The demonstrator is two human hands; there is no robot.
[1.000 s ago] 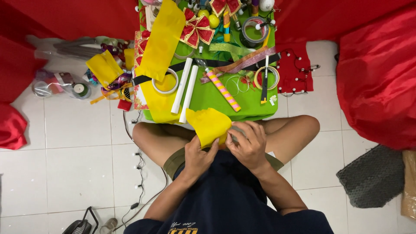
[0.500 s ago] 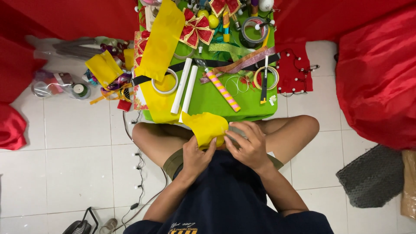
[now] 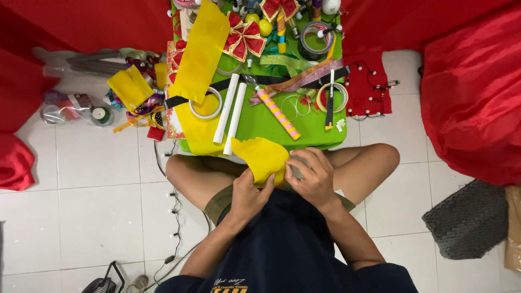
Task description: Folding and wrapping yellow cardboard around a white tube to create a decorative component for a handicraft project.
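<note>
I sit cross-legged on a white tiled floor behind a low green table (image 3: 320, 133). My left hand (image 3: 251, 193) pinches the lower edge of a yellow sheet piece (image 3: 261, 156) held over my lap. My right hand (image 3: 313, 176) is curled beside it on the right, fingers closed around a small grey object that is mostly hidden, touching the sheet's right edge. The sheet stands up toward the table's front edge.
The table holds a long yellow sheet (image 3: 201, 54), tape rolls (image 3: 205, 103), two white sticks (image 3: 230, 111), a pink striped stick (image 3: 278, 114), red-gold bows (image 3: 244, 38) and ribbons. Red cloth (image 3: 472, 92) lies right and left. Clutter (image 3: 130, 95) sits left; a grey mat (image 3: 469, 220) right.
The yellow piece has shifted slightly lower and left in my hands; my right hand's fingers have turned around the grey object. The table is unchanged.
</note>
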